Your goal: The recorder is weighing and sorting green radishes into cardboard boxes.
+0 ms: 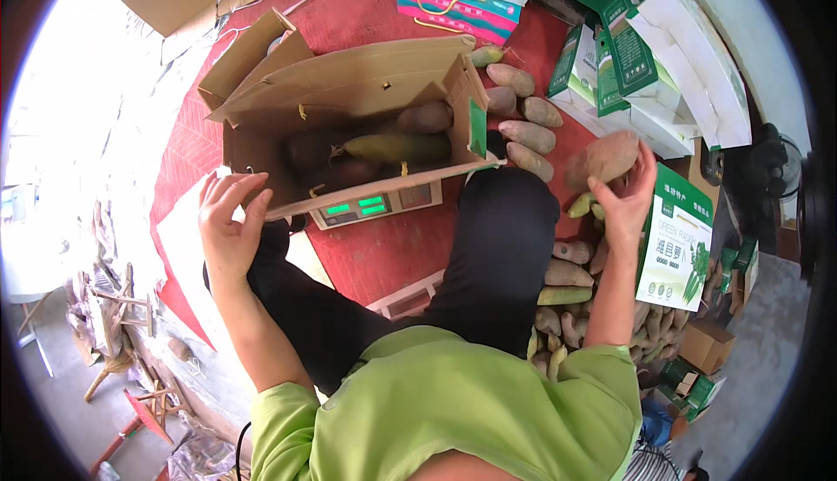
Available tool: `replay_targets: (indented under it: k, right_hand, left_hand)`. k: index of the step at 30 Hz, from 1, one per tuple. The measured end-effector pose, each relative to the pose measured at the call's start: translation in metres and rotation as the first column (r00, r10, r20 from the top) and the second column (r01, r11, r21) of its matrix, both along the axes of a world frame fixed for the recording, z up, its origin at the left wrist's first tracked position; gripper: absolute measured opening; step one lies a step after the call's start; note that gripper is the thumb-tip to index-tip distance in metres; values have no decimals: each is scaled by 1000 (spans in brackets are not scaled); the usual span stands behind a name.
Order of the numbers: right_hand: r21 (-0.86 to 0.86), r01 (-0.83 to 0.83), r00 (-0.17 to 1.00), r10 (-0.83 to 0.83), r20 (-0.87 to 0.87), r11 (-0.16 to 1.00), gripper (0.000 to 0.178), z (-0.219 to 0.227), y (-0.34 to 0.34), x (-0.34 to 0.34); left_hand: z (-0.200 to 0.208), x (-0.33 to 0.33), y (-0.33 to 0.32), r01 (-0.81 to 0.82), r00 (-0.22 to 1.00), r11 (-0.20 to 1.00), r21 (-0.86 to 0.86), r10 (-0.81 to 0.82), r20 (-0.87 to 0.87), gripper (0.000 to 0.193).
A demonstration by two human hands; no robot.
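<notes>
Fingers of our right hand [623,206] gripped a brown radish [608,157], three o'clock from the carton [349,71], its long axis pointing eight to two; our left hand [225,220] had fingers apart.

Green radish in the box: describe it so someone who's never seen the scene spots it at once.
Find the large open cardboard box on the scale with green-lit readouts. Inside, just right of the middle, a long green radish lies lengthwise, its thin root end pointing left. Its green skin sets it apart from the darker, brownish radishes around it.
</notes>
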State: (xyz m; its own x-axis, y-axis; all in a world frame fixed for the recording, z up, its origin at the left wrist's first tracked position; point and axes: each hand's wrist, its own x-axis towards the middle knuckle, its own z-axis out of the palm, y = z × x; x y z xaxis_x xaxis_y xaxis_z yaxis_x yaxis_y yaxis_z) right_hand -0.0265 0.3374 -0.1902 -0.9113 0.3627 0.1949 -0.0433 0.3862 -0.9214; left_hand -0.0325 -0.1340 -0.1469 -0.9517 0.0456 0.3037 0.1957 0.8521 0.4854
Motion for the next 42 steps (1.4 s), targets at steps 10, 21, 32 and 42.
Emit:
replay_targets:
  k: [10,21,32,42]
  right_hand:
    - [178,-655,742,669,-32,734,91,93,-144,-87]
    - [353,-878,412,886,215,323,72,36,-267,-112]
    - [45,-599,800,600,-21,800,36,78,-128,-82]
    - [54,-101,947,79,311,993,29,-58,48,40]
  left_hand:
    - [7,7,1,16,998,999,31,-17,55,22]
    - [0,3,-2,32,999,999,35,-32,19,21]
    - [-13,4,-4,-91,995,987,131,94,-18,11]
    - [-18,7,-14,-166,978,962,217,189,-90,13]
